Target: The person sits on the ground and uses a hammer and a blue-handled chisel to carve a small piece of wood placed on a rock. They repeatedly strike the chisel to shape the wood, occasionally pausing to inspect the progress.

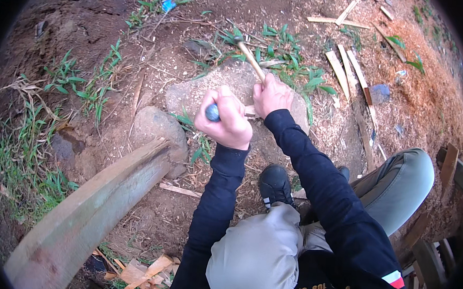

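Observation:
My left hand [226, 117] is closed in a fist round something with a rounded blue end [212, 112]. The rest of that thing is hidden by the fingers, so its kind cannot be told. Just right of it and slightly farther off, my right hand [273, 96] grips the pale wooden handle of a hammer [252, 61]. Its small dark head points away from me, toward the grass. A short pale piece of wood [250, 111] shows between the two hands. Both hands are above a broad flat stone [192, 92] strewn with chips.
A thick curved timber [90, 210] slants up from the lower left and meets a rounded rock [160, 131]. Wood strips [337, 74] and orange shavings [433, 99] lie at the right. Split wood scraps [147, 275] lie low left. My shoe [275, 184] is near the stone.

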